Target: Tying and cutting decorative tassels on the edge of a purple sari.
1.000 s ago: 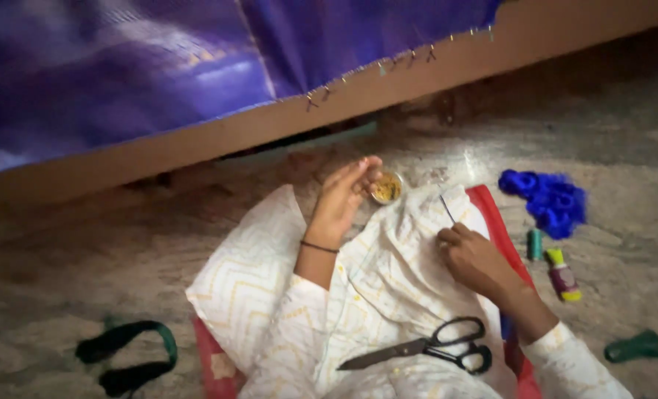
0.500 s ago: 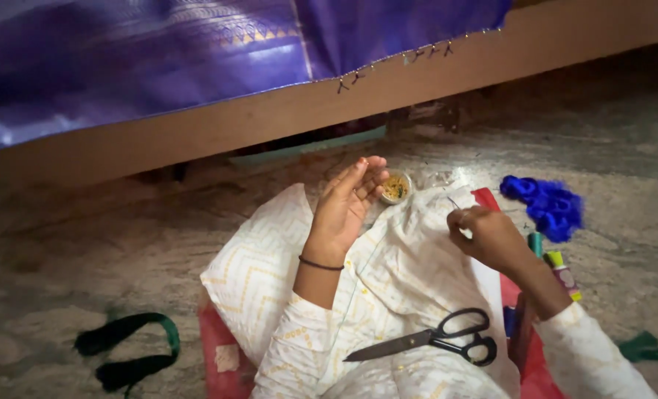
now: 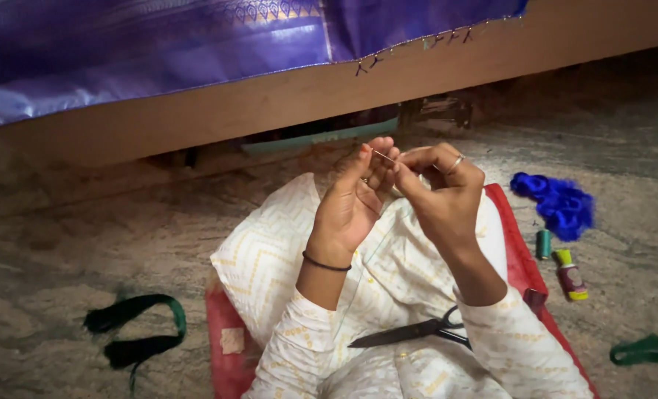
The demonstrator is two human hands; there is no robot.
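Observation:
My left hand [image 3: 355, 199] and my right hand [image 3: 440, 192] are raised together over a white patterned cloth [image 3: 285, 251] on my lap. A thin needle [image 3: 383, 154] runs between the fingertips of both hands. The left fingertips pinch one end, the right thumb and forefinger pinch the other. Whether thread is on it is too fine to tell. Black scissors [image 3: 417, 330] lie on the cloth below my right wrist. A red cushion [image 3: 517, 251] shows under the cloth.
A purple-blue silk fabric [image 3: 159, 52] hangs over a wooden frame edge [image 3: 270, 103] ahead. On the right of the stone floor lie a blue thread bundle [image 3: 558, 203], a teal spool [image 3: 542, 244] and a small yellow-capped tube [image 3: 570, 275]. Dark green strips [image 3: 133, 332] lie left, another [image 3: 643, 351] right.
Both hands rose off the cloth and came together; the left hand left the small round tin, and the needle is now held between both hands. The view shifted slightly.

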